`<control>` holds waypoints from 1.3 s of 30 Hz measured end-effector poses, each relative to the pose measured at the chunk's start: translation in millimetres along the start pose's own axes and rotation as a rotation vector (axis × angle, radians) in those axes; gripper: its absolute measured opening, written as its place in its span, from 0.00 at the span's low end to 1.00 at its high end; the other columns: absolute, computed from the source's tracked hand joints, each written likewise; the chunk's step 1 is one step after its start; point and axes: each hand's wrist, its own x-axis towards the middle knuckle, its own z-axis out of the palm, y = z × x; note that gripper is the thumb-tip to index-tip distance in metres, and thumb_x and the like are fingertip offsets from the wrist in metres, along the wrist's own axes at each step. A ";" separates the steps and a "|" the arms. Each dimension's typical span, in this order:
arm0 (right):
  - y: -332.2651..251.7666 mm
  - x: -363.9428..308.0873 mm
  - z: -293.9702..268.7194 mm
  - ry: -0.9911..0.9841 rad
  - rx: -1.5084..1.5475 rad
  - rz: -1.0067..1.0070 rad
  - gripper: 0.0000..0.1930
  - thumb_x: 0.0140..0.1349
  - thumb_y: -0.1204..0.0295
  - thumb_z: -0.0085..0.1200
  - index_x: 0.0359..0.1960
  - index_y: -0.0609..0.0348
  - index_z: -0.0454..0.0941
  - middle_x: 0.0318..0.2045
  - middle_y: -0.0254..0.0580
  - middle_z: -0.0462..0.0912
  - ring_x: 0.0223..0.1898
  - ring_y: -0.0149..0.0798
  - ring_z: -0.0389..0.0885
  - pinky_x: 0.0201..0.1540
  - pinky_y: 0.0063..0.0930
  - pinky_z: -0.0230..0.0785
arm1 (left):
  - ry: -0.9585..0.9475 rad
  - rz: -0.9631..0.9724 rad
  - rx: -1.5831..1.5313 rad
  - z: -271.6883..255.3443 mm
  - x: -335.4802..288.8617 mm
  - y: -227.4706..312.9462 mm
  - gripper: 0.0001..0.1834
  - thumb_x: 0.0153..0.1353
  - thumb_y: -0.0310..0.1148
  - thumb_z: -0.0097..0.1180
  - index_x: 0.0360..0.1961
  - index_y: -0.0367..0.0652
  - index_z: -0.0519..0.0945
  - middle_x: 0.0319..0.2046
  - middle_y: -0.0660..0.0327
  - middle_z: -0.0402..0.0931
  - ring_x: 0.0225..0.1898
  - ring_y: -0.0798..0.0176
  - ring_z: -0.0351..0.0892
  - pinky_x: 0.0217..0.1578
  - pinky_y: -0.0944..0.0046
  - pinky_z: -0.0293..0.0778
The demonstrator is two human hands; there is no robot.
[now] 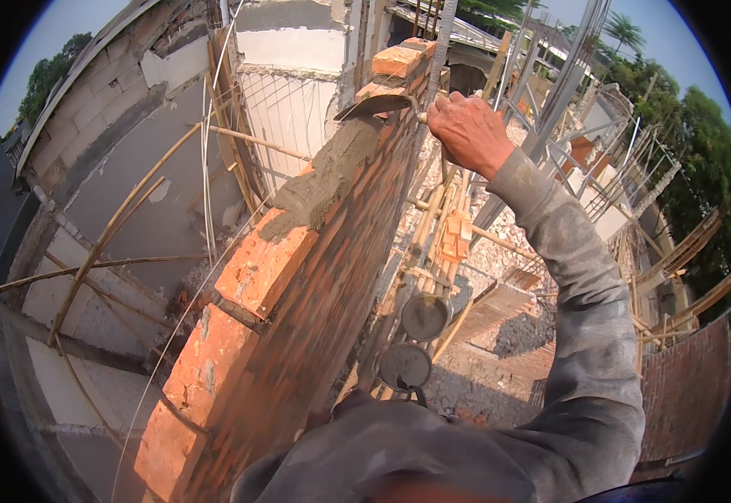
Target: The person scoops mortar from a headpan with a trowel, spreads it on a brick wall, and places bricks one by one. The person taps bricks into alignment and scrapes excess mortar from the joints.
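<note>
My right hand (pixel 468 132) is closed around the handle of a trowel (pixel 375 106). The trowel's blade reaches left across the top of a brick wall (pixel 315 302), just above a bed of wet grey mortar (pixel 325 180). That mortar lies thick and uneven along the far part of the top course. Nearer to me, bare orange bricks (pixel 266 264) form the top, with grey joints between them. Past the blade, more bricks (pixel 397 61) stand higher at the wall's far end. My left hand is out of sight.
Two round buckets (pixel 426 317) of grey mix stand on bamboo scaffolding right of the wall. Beyond them is a small stack of orange bricks (pixel 455 236). A thin string (pixel 183 323) runs along the wall's left side, near bamboo poles (pixel 89 260). Metal posts (pixel 554 75) rise behind my arm.
</note>
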 end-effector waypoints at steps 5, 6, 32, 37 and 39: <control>-42.9 -4.6 -38.7 0.105 0.046 -0.160 0.04 0.60 0.76 0.62 0.31 0.63 0.83 0.30 0.44 0.84 0.36 0.43 0.88 0.35 0.39 0.79 | 0.014 -0.011 -0.012 -9.6 -4.3 -14.6 0.24 0.62 0.46 0.70 0.52 0.40 0.89 0.46 0.48 0.88 0.44 0.51 0.89 0.47 0.52 0.83; -50.3 -10.4 -49.1 0.116 0.066 -0.172 0.04 0.60 0.75 0.62 0.31 0.64 0.83 0.29 0.44 0.83 0.36 0.42 0.87 0.34 0.39 0.78 | 0.016 -0.013 -0.014 -11.5 -5.9 -17.1 0.24 0.62 0.46 0.70 0.53 0.40 0.89 0.46 0.48 0.88 0.45 0.51 0.89 0.47 0.52 0.83; -376.5 -445.1 123.0 -0.631 1.868 1.156 0.17 0.76 0.61 0.60 0.46 0.67 0.83 0.29 0.41 0.84 0.28 0.37 0.82 0.35 0.37 0.74 | 0.075 0.082 0.289 13.4 6.8 44.9 0.36 0.56 0.52 0.74 0.61 0.39 0.88 0.60 0.42 0.86 0.59 0.47 0.88 0.61 0.52 0.82; -438.6 -609.5 239.7 -1.012 0.904 0.953 0.11 0.64 0.67 0.61 0.35 0.64 0.83 0.33 0.63 0.86 0.34 0.64 0.88 0.38 0.59 0.79 | -0.109 0.017 0.741 60.4 43.8 48.3 0.65 0.45 0.60 0.81 0.79 0.33 0.68 0.76 0.38 0.70 0.74 0.44 0.75 0.71 0.50 0.74; -454.9 -644.4 284.1 -1.101 0.869 0.889 0.08 0.61 0.68 0.61 0.35 0.59 0.85 0.36 0.59 0.88 0.39 0.61 0.90 0.42 0.57 0.81 | -0.187 -0.001 0.821 87.2 55.2 43.1 0.73 0.43 0.59 0.84 0.84 0.38 0.56 0.79 0.37 0.64 0.76 0.40 0.71 0.74 0.47 0.70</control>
